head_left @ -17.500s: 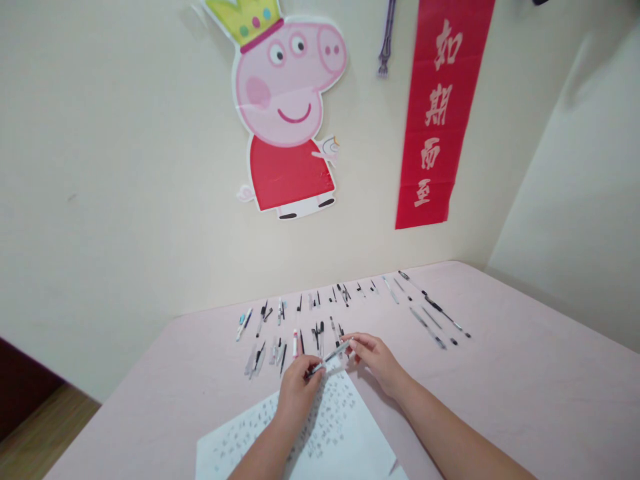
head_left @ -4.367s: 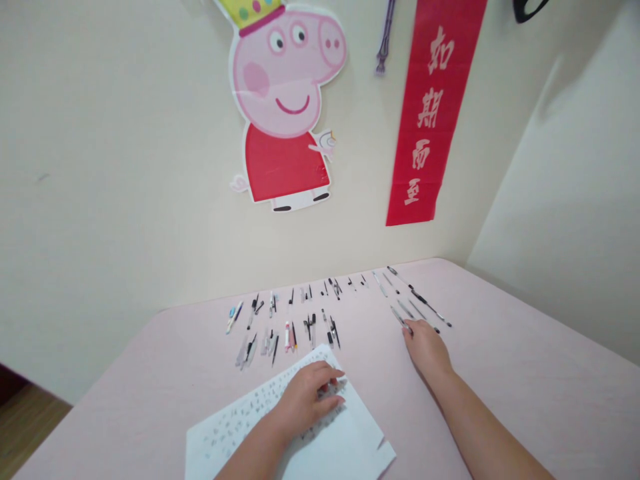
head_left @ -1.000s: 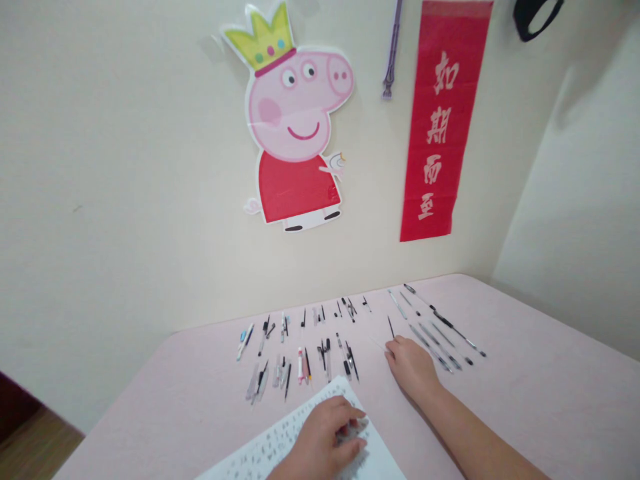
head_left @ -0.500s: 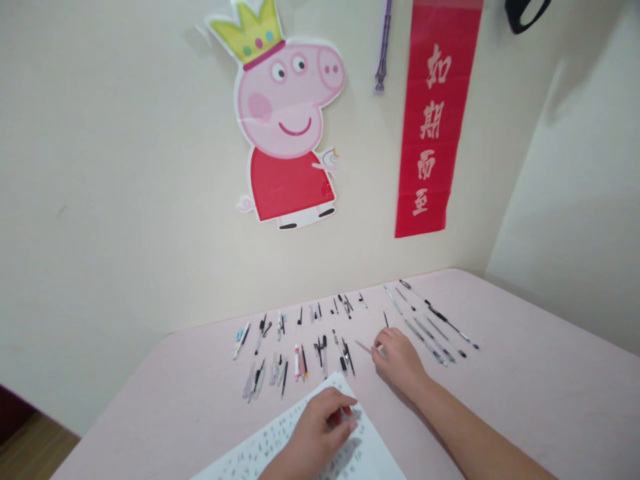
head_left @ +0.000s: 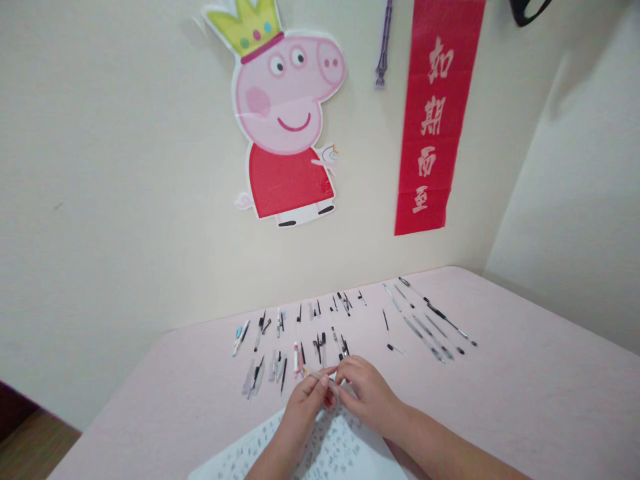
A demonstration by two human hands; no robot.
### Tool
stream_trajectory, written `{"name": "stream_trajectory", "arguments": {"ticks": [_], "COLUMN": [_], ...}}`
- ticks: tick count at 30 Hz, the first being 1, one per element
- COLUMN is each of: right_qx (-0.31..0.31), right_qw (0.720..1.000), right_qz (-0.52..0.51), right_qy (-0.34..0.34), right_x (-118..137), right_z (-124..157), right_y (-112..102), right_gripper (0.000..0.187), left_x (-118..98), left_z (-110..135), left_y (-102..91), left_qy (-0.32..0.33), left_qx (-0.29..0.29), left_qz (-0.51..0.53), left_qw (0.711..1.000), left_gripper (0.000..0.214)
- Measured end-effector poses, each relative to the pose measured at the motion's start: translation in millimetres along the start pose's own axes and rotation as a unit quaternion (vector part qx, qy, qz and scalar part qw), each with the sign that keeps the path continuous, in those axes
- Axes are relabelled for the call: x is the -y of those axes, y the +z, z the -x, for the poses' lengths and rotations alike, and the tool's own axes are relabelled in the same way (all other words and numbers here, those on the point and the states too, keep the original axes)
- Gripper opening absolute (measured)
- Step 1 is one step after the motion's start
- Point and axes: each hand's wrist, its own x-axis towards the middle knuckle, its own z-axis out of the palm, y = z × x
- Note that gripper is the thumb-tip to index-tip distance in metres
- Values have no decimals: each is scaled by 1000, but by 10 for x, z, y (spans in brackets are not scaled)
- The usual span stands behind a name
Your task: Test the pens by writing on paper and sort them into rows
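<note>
My left hand (head_left: 306,405) and my right hand (head_left: 369,395) meet over the far edge of a written sheet of paper (head_left: 345,453). Both pinch a thin clear pen part (head_left: 316,375) held between their fingertips. Just beyond them lie rows of taken-apart pen pieces (head_left: 300,333) on the pink table (head_left: 525,400). Several whole pens (head_left: 430,327) lie to the right of the hands.
A cartoon pig cutout (head_left: 287,120) and a red banner with characters (head_left: 433,113) hang on the cream wall behind the table. A small black pen piece (head_left: 393,347) lies alone between the rows and the whole pens. The table's left edge drops to a wooden floor (head_left: 20,447).
My right hand has come back from the pens on the right with a thin part and joined my left hand, which lifted off the paper. The view shifted slightly.
</note>
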Motion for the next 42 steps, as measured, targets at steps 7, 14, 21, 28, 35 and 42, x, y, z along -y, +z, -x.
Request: {"name": "stream_trajectory", "arguments": {"ticks": [7,14,21,28,35,42], "right_qx": [-22,-75,-16,-3,21,47], "right_qw": [989,900,872,867,856,844], "right_qz": [119,351,362,320,355,344], "right_qy": [81,248,329,382,374,408], "right_x": [-267,-785,-976,-1034,-961,-902], "right_z": [-64,-47,-11,-44,-48,-73], "right_y": [-227,-619,-676,-678,-681,-714], "right_gripper": [12,15,23,19,22,24], "left_x": [-130,-152,-119,-111,-129,-163], "left_z": [13,1,-7,-9,7,12], "left_y": [16,14,4,0,17,11], "left_qy": [-36,-42,-34,-29,-29,-44], "left_qx": [-65,-82,-91,-85,-88,-72], "left_qz": [121,148,140,131,130,167], "left_qw": [990,985,985,987,987,982], "left_gripper": [42,45,46,45,44,42]}}
